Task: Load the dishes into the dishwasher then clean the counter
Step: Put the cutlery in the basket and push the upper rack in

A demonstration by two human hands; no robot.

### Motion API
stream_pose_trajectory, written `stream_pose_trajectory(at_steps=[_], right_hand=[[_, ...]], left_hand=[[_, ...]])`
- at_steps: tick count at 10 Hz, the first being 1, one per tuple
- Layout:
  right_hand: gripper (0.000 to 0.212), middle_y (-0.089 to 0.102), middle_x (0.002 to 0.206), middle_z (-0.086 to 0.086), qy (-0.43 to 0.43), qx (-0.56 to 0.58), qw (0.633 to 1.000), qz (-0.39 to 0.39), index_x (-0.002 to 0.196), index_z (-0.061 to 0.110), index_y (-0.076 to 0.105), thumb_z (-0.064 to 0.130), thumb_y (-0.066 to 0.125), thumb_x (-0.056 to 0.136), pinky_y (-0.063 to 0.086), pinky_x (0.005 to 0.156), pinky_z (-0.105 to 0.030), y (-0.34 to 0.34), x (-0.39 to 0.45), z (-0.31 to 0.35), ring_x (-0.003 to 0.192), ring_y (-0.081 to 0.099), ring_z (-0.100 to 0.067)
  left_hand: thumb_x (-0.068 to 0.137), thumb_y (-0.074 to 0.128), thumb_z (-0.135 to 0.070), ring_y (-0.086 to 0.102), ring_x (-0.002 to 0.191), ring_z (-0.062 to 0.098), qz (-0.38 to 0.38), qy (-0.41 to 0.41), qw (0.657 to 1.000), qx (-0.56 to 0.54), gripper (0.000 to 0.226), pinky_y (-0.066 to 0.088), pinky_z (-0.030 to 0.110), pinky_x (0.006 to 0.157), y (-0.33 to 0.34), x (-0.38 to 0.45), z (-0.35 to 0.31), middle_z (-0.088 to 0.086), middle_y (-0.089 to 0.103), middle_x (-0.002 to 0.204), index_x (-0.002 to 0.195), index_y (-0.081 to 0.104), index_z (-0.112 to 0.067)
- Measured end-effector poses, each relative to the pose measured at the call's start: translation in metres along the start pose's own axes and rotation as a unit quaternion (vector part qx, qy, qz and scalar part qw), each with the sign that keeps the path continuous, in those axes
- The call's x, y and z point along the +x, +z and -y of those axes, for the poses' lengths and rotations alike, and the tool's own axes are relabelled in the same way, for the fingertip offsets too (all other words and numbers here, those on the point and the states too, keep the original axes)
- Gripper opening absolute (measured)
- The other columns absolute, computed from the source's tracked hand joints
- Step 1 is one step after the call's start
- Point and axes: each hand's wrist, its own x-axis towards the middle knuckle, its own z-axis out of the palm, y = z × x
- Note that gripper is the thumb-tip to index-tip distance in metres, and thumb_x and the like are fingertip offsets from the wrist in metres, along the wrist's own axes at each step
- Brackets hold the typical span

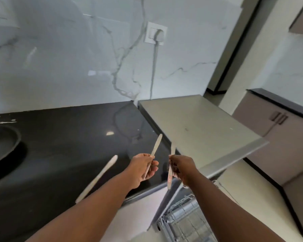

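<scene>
While both forearms reach forward over the glossy black counter [63,137], left hand [143,167] pinches a pale slim utensil [155,151], right hand [182,169] grips another pale utensil [170,173].

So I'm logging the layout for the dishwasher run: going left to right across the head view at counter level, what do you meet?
Dark pan → loose utensil on the black counter → left hand holding a utensil → right hand holding a utensil → grey appliance top → beige cabinet.

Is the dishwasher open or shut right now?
Open. The dishwasher has its wire rack showing below the counter edge, under the right hand.
</scene>
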Motion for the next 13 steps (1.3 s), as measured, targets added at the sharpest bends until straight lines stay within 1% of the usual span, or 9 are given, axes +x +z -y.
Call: stream_pose_trajectory(at_steps=[2, 4, 6, 8, 9, 10, 11, 12, 13], right_hand=[[0.014, 0.056, 0.064, -0.013, -0.014, 0.014, 0.998, -0.061, 0.075, 0.003, 0.062, 0.009, 0.068, 0.087, 0.043, 0.045, -0.023, -0.141, 0.004, -0.016, 0.045, 0.054, -0.019], [0.015, 0.057, 0.058, -0.012, 0.031, 0.013, 0.992, -0.120, 0.071, 0.004, 0.062, 0.006, 0.070, 0.084, 0.046, 0.044, -0.024, -0.307, 0.005, -0.064, 0.044, 0.055, -0.020], [0.012, 0.067, 0.068, -0.016, 0.105, 0.044, 0.977, -0.180, 0.086, -0.005, 0.065, 0.005, 0.071, 0.083, 0.055, 0.054, -0.032, -0.421, 0.003, -0.120, 0.056, 0.066, -0.028], [0.010, 0.064, 0.068, -0.017, 0.164, 0.078, 0.954, -0.239, 0.082, -0.005, 0.062, 0.001, 0.069, 0.084, 0.055, 0.046, -0.032, -0.465, -0.001, -0.174, 0.050, 0.065, -0.026], [0.014, 0.069, 0.080, -0.012, 0.201, 0.045, 0.950, -0.235, 0.097, 0.000, 0.067, 0.007, 0.069, 0.085, 0.058, 0.055, -0.029, -0.475, -0.002, -0.202, 0.062, 0.068, -0.021], [0.007, 0.068, 0.072, -0.007, 0.243, -0.010, 0.934, -0.261, 0.087, 0.005, 0.066, 0.007, 0.072, 0.085, 0.056, 0.054, -0.026, -0.488, 0.000, -0.216, 0.057, 0.066, -0.015], [0.015, 0.063, 0.060, -0.010, 0.277, 0.014, 0.914, -0.295, 0.074, 0.000, 0.062, 0.004, 0.073, 0.083, 0.052, 0.044, -0.027, -0.502, 0.011, -0.230, 0.044, 0.062, -0.018], [0.010, 0.062, 0.061, -0.015, 0.306, 0.021, 0.902, -0.305, 0.077, -0.006, 0.064, 0.000, 0.072, 0.082, 0.056, 0.049, -0.032, -0.502, 0.025, -0.243, 0.045, 0.063, -0.024], [0.003, 0.067, 0.078, -0.008, 0.322, 0.012, 0.910, -0.260, 0.091, 0.007, 0.066, 0.006, 0.065, 0.088, 0.056, 0.057, -0.023, -0.499, 0.043, -0.269, 0.054, 0.067, -0.011]], left_hand=[[0.098, 0.049, -0.007, 0.056, 0.060, 0.018, 0.060, -0.020, 0.997, 0.038, 0.006, 0.048, 0.018, 0.043, 0.131, 0.004, 0.046, 0.010, 0.061, 0.074, 0.094, 0.053, -0.008], [0.095, 0.044, -0.003, 0.046, 0.042, 0.011, 0.085, -0.017, 0.975, 0.204, 0.012, 0.032, 0.015, 0.041, 0.278, 0.012, 0.144, 0.008, 0.059, 0.062, 0.090, 0.054, -0.002], [0.096, 0.043, -0.003, 0.040, 0.041, 0.006, 0.110, -0.035, 0.939, 0.323, 0.016, 0.029, 0.016, 0.036, 0.353, 0.014, 0.212, 0.003, 0.056, 0.065, 0.082, 0.051, -0.008], [0.096, 0.046, -0.006, 0.037, 0.047, 0.012, 0.114, -0.041, 0.892, 0.436, 0.012, 0.025, 0.024, 0.043, 0.389, 0.051, 0.254, 0.005, 0.057, 0.065, 0.086, 0.052, -0.008], [0.096, 0.046, -0.007, 0.042, 0.046, 0.012, 0.132, -0.071, 0.874, 0.462, 0.009, 0.029, 0.021, 0.041, 0.402, 0.072, 0.282, 0.005, 0.058, 0.066, 0.091, 0.052, -0.008], [0.097, 0.048, -0.010, 0.042, 0.048, 0.011, 0.187, -0.082, 0.846, 0.492, 0.008, 0.030, 0.020, 0.038, 0.412, 0.088, 0.307, 0.005, 0.055, 0.068, 0.097, 0.055, -0.006], [0.097, 0.050, -0.016, 0.042, 0.056, 0.009, 0.227, -0.049, 0.806, 0.544, 0.010, 0.031, 0.019, 0.043, 0.428, 0.109, 0.322, 0.001, 0.053, 0.072, 0.096, 0.057, -0.009], [0.095, 0.049, -0.016, 0.045, 0.058, 0.011, 0.243, -0.043, 0.780, 0.574, 0.010, 0.033, 0.022, 0.048, 0.435, 0.136, 0.341, 0.001, 0.054, 0.071, 0.088, 0.055, -0.012], [0.098, 0.046, -0.016, 0.050, 0.055, 0.012, 0.227, -0.078, 0.772, 0.588, 0.009, 0.037, 0.020, 0.044, 0.432, 0.158, 0.369, 0.007, 0.065, 0.080, 0.100, 0.051, -0.009]])
